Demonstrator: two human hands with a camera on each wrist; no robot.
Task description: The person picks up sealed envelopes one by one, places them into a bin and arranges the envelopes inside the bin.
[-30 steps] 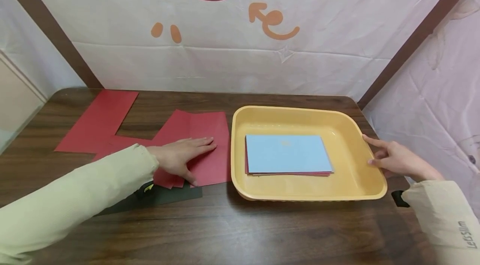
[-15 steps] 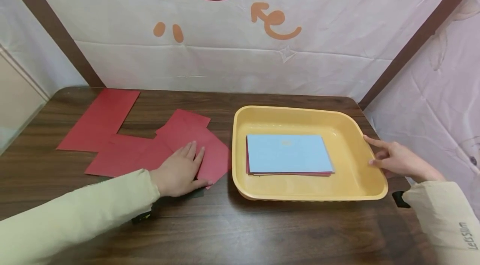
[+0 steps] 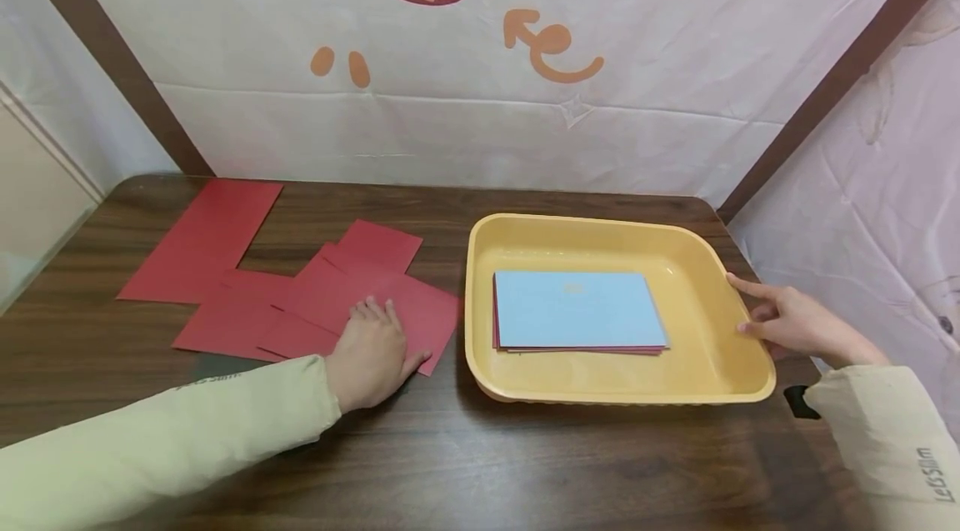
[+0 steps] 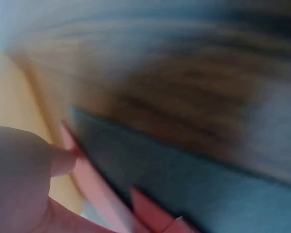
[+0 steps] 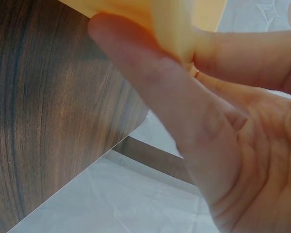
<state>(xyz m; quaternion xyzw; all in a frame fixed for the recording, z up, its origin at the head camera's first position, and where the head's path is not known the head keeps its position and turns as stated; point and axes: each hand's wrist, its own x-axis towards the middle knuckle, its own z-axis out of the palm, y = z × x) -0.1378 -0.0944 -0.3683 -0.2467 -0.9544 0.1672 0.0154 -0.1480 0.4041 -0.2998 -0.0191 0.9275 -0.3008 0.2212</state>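
In the head view my left hand [image 3: 372, 356] rests on a spread of overlapping red paper rectangles [image 3: 422, 310], fingers forward and thumb out to the right. The left wrist view has the thumb right at the edge of a red sheet [image 4: 99, 189], over a dark sheet [image 4: 150, 170]. My right hand [image 3: 802, 323] holds the right rim of a yellow plastic tray [image 3: 705, 339]. In the right wrist view its fingers and thumb pinch that rim [image 5: 173, 34] from both sides. Inside the tray lies a neat stack, a light blue paper rectangle [image 3: 577, 310] on top and red edges beneath.
Another red rectangle [image 3: 202, 243] lies at the back left of the dark wooden table [image 3: 562, 464]. A white printed cloth [image 3: 450, 131] hangs behind the table's back edge.
My left hand has slid over the red sheets, towards the near side, shifting and turning several of them. The dark sheet is now mostly covered in the head view. The right hand keeps its hold.
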